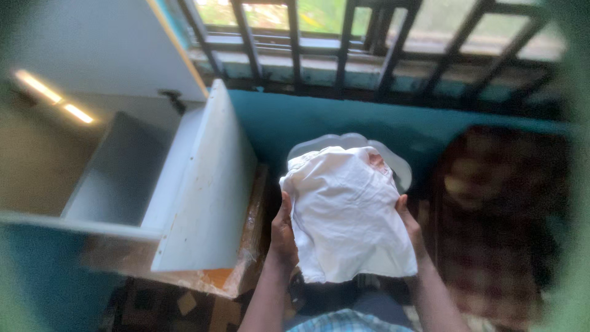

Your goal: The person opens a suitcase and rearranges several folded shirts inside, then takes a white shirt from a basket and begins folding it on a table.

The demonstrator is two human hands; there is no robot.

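Looking down from the head camera, both hands are up at centre frame gripping a crumpled white cloth (347,212). Left hand (284,230) sits at the cloth's 9 o'clock edge, thumb laid up along the fabric and the other fingers tucked behind it, out of sight, so it reads as a pinch on that edge. Right hand (410,226) mirrors it at 3 o'clock, thumb on the front, fingers hidden behind, clamped on the opposite edge. So the cloth hangs between the two hands, its long axis running roughly 12 to 6 o'clock, the lower hem drooping below the wrists; both hands are equally close, each touching its own side. Just behind the cloth at 12 o'clock a pale scalloped basin (393,163) peeks out. Off at 9 o'clock stands a white cupboard door (206,184), swung open against a teal wall (295,120). Up at 12 o'clock, dark window bars (344,43). At 3 o'clock, a blurred checked fabric (491,246).
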